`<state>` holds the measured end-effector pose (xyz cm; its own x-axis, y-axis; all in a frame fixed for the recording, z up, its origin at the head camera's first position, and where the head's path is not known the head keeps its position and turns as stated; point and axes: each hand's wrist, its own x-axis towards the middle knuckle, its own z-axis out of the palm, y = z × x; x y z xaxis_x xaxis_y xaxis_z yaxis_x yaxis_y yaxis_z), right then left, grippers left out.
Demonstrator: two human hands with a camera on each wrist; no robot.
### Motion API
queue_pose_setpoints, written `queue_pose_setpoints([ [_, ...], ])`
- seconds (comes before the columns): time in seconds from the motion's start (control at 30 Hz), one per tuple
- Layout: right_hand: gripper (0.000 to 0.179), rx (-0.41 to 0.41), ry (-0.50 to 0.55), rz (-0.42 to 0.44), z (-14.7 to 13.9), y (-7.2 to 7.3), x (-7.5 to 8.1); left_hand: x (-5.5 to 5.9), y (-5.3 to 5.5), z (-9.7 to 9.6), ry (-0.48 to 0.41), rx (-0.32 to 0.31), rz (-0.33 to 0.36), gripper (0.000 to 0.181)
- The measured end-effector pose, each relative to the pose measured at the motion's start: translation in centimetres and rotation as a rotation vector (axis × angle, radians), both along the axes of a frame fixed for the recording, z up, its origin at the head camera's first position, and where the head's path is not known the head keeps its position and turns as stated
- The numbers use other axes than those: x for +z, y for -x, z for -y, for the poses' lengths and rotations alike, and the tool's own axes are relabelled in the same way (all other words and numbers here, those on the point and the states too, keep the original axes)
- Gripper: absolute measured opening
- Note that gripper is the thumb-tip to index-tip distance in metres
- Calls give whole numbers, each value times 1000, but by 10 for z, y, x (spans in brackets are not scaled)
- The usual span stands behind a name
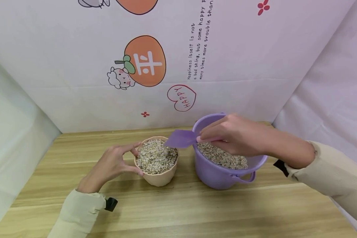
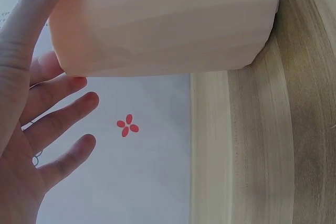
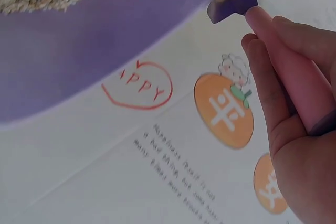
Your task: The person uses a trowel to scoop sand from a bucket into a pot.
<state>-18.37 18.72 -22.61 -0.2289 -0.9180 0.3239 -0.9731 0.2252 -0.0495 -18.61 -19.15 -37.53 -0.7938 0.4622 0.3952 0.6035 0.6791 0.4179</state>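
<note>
A peach-coloured pot [image 1: 159,179], filled nearly to the rim with pale, gravel-like grains [image 1: 156,155], stands on the table. My left hand [image 1: 114,163] holds its left side, thumb and index finger spread along the rim; the other fingers are spread beside the pot in the left wrist view. A small toy shovel has a purple blade [image 1: 182,138] and a pink handle [image 3: 294,77]. My right hand [image 1: 235,134] grips that handle above a purple bucket [image 1: 215,175], with the blade tilted over the pot's right rim. More grains [image 1: 221,155] lie inside the bucket, partly hidden by the hand.
Both containers stand side by side on a wood-grain table [image 1: 166,211]. Close behind them rises a white printed backdrop [image 1: 241,66], with white cloth at both sides. The bucket's handle [image 1: 247,178] hangs on its near side.
</note>
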Motion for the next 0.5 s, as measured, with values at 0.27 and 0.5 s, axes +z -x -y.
queue_pose_setpoints([
  [0.27, 39, -19, 60, -28, -31, -6, 13, 0, 0, 0, -3, 6, 9, 86],
  [0.5, 33, -58, 91, -40, -62, -8, 18, 0, -1, 0, -4, 7, 14, 85],
])
